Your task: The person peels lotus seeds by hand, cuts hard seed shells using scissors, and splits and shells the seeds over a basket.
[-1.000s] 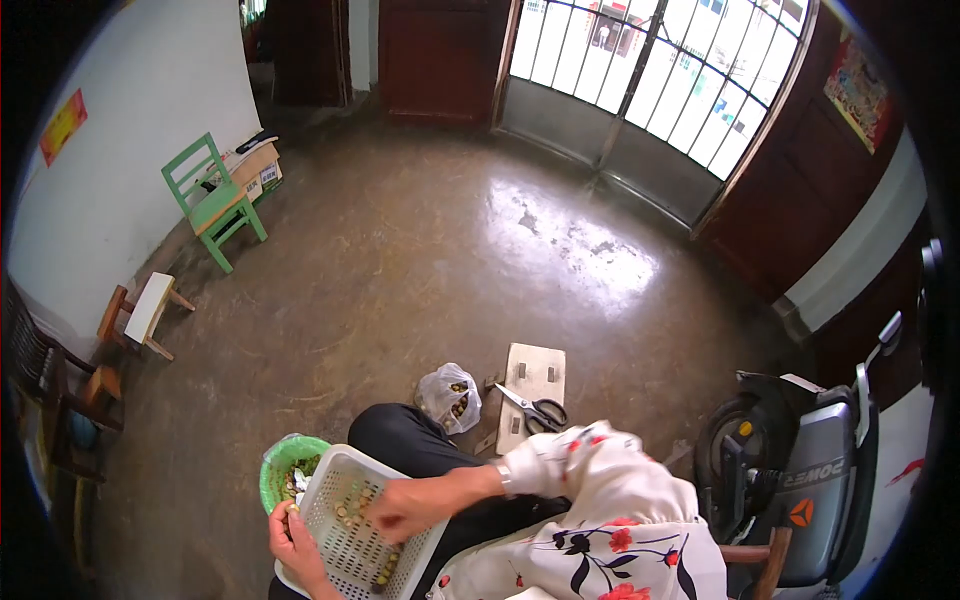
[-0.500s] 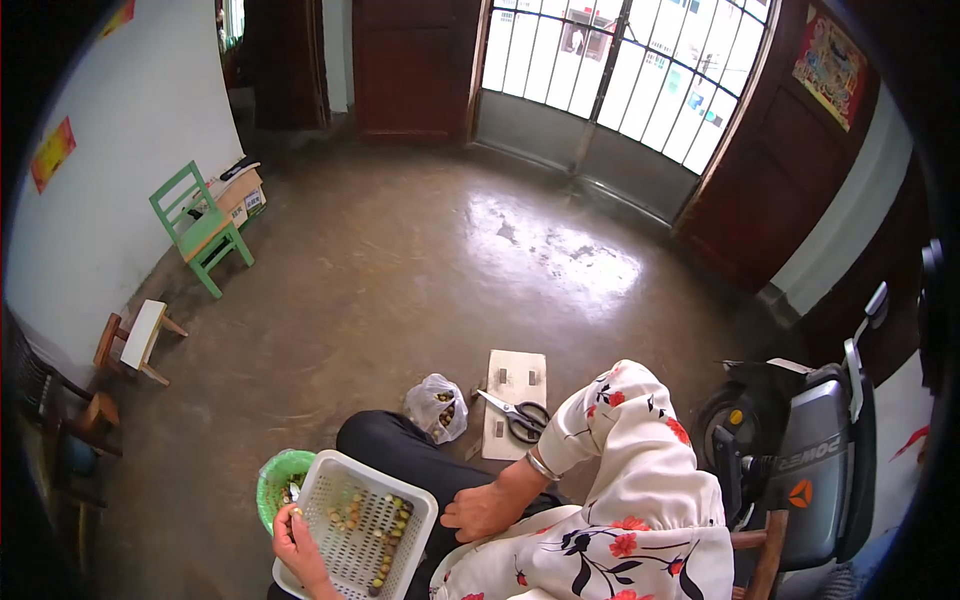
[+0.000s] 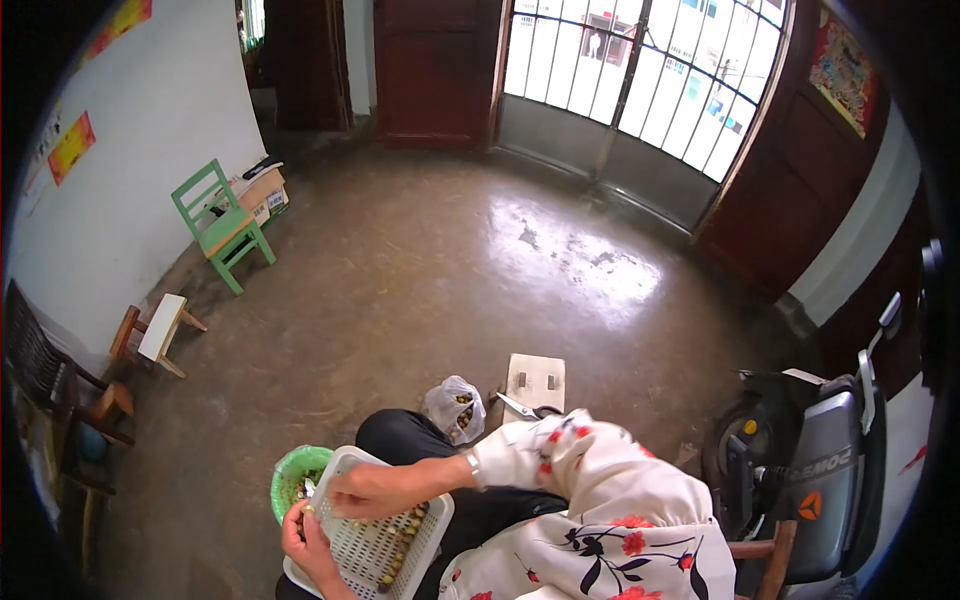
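A white perforated plastic basket (image 3: 437,527) rests on my lap, holding a row of small round greenish-brown nuts or fruits (image 3: 401,545) along its right side. At the basket's left edge, my left hand (image 3: 310,548) is closed in a pinch on a small pale round piece (image 3: 308,510). My right hand (image 3: 368,492) is over the basket close to the left one; it is smeared by motion and its fingers are unclear. Just beyond the left fingertips is a green-lined bin (image 3: 287,478) with scraps inside. A small silvery thing shows at its edge, too unclear to name.
In front of my knee sits a clear plastic bag (image 3: 455,408) of small round pieces. Scissors (image 3: 520,407) lie on a pale board (image 3: 535,376), partly behind my sleeve. A scooter (image 3: 815,460) stands at right; a green chair (image 3: 222,228) and low stool (image 3: 163,328) are at left.
My right hand has moved left from my lap to over the basket, near my left hand. My left hand keeps its pinch at the basket's edge. The whole view has shifted slightly.
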A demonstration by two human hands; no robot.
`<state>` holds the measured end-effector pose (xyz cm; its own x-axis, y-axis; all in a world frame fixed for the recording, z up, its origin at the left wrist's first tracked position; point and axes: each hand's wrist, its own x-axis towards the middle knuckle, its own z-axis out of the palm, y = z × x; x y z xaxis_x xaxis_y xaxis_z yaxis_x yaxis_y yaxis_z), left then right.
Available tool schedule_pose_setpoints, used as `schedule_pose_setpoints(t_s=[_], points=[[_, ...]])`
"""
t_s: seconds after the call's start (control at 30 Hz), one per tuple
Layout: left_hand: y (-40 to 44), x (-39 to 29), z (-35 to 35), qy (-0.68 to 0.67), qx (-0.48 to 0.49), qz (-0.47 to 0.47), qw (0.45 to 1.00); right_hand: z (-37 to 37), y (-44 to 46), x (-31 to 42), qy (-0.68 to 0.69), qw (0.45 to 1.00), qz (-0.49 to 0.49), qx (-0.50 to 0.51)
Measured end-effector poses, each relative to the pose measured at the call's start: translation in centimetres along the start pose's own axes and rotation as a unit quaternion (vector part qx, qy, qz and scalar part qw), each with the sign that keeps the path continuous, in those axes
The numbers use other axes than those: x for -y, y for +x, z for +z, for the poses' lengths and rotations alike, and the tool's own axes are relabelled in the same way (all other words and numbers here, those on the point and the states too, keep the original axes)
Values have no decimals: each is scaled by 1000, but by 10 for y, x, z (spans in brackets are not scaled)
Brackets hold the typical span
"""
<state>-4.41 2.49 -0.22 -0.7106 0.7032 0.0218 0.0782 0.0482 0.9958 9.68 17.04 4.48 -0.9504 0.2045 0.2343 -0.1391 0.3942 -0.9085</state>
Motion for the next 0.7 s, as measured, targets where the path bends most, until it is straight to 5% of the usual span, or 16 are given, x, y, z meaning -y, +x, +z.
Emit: schedule_pose_setpoints(t_s=[0.13, 0.2, 0.3, 0.7], points=[[3, 5, -5, -31, -55, 9, 998, 29, 39, -13, 7, 1000, 9, -29], [2, 6, -11, -28, -79, 23, 996, 37, 49, -15, 146, 982, 120, 26], [1, 1, -11, -38, -81, 37, 995, 45, 58, -31, 217, 965, 144, 40], [4, 14, -24, -168, 15, -32, 985, 50, 53, -55, 408, 904, 100, 73]])
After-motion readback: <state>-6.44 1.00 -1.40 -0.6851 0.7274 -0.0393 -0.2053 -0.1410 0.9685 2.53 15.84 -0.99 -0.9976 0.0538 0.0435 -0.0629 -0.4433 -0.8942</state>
